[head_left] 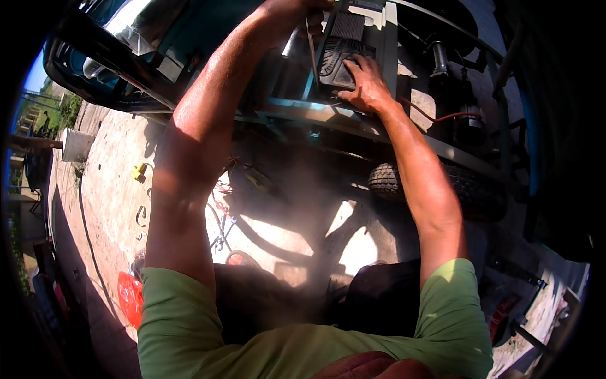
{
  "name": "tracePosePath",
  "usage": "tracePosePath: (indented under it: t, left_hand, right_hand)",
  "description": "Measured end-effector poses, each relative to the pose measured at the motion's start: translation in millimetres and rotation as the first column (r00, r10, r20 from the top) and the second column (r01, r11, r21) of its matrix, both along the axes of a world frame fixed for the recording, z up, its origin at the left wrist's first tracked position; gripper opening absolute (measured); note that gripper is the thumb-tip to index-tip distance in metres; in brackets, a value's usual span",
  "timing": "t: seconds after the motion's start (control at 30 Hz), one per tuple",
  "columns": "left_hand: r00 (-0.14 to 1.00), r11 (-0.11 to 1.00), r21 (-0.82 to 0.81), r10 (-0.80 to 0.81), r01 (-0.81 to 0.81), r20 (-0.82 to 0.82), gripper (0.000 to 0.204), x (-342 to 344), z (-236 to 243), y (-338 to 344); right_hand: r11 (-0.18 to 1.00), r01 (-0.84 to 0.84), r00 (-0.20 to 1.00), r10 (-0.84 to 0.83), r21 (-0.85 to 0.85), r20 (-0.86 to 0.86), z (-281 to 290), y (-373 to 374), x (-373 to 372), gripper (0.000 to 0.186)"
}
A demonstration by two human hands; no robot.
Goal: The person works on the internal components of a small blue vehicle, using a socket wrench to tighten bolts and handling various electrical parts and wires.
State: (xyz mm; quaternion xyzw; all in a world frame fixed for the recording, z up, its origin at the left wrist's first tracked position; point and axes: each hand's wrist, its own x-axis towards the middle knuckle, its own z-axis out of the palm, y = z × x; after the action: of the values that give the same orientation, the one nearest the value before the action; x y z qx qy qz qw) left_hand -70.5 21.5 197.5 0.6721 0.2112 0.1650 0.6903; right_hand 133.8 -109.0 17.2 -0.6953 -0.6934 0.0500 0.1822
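My right hand lies with its fingers spread on a black ridged part, which sits inside a pale metal frame. Beyond it is a dark grooved plate. At the top edge, my left hand is partly cut off, its visible fingers curled. A thin rod runs down from those fingers; what they grip is not clear. Below both hands crosses a worn light-blue frame bar.
A treaded tyre and a reddish hose are at the right. Wires and small clips lie on the sunlit ground. At the left are a white bucket, a yellow plug-like piece and a red plastic bag.
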Motion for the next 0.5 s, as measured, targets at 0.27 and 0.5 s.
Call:
tracePosePath:
  t: [0.27,0.5]
  left_hand:
    - [0.904,0.179,0.942,0.279,0.283,-0.325,0.014,5.4,17.8,6.0]
    - [0.936,-0.249,0.966,0.319,-0.068,0.148,0.010,5.7,-14.6,-41.9]
  right_hand:
    - [0.994,0.076,0.994,-0.081,0.074,0.075,2.4,-8.9,-16.5,0.089]
    - [0.977,0.126,0.984,-0.146,0.174,0.104,-9.2,1.8,-22.8,0.085]
